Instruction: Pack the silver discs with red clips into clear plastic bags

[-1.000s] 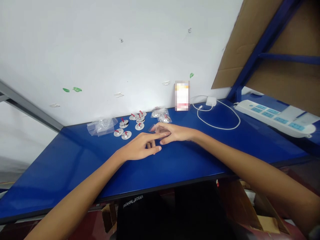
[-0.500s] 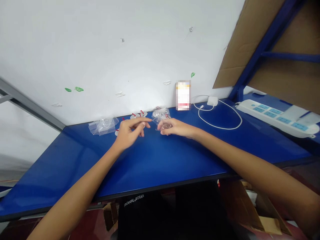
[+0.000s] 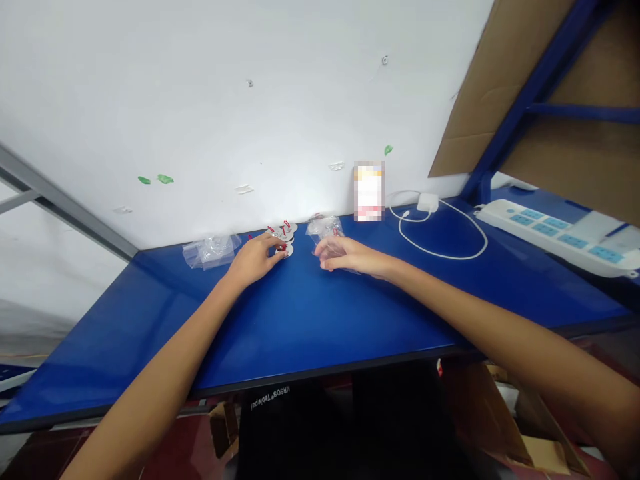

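My left hand (image 3: 254, 259) is low over the blue table, thumb and fingertips closing on the red piece of a small round whitish disc (image 3: 289, 251). Behind its fingers lie several similar discs (image 3: 287, 229) with red loops, bunched near the wall and partly overlapping. My right hand (image 3: 347, 256) grips the near edge of a clear plastic bag (image 3: 320, 230), its fingers curled around the film. Something with a bit of red shows through the bag, too blurred to make out.
Another clear plastic bag (image 3: 213, 251) lies at the left by the wall. A pixelated upright card or phone (image 3: 369, 192) leans on the wall. A white charger (image 3: 427, 202) with its cable (image 3: 465, 257) and a power strip (image 3: 560, 237) are at the right.
My left hand has come down and its fingers, apart before, have closed at a disc with a red piece. The right hand has stayed on the bag. The view has shifted slightly.
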{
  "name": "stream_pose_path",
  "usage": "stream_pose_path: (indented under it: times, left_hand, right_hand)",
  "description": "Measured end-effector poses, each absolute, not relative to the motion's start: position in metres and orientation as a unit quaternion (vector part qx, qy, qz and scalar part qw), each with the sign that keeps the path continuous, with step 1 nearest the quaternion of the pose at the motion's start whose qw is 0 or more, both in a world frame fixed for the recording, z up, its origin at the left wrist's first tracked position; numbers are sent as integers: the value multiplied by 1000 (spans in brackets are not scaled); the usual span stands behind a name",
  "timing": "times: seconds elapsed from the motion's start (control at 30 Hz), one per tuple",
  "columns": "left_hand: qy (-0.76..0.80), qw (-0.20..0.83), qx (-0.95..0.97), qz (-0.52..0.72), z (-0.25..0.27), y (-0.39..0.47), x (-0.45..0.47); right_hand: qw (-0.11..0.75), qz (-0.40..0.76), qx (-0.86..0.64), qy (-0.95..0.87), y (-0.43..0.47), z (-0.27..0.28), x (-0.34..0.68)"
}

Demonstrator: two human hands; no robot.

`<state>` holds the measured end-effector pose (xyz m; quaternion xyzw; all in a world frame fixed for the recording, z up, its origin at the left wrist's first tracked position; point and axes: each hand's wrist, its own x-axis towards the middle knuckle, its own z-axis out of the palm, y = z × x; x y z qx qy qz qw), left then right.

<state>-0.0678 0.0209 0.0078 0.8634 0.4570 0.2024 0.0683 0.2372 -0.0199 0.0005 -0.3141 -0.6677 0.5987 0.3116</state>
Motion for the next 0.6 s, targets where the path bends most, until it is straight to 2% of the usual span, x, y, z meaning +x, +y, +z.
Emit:
stream_pose_path:
  times: [0.13,0.33,0.43,0.6]
  left_hand:
    - [450,97,852,250,6,22,-64]
    - [422,383,706,421,20,2,-48]
    - [370,471,645,474,27,-8,-38]
    - [366,595,534,478,26,-7,-35]
  right_hand:
    - [312,601,-310,-667,-20,-2,235]
    - [318,611,-298,-661,-21,-3,234]
    - [319,614,-303,-655,-22,-2,233]
    - [312,592,-362,-649,-26,0,231]
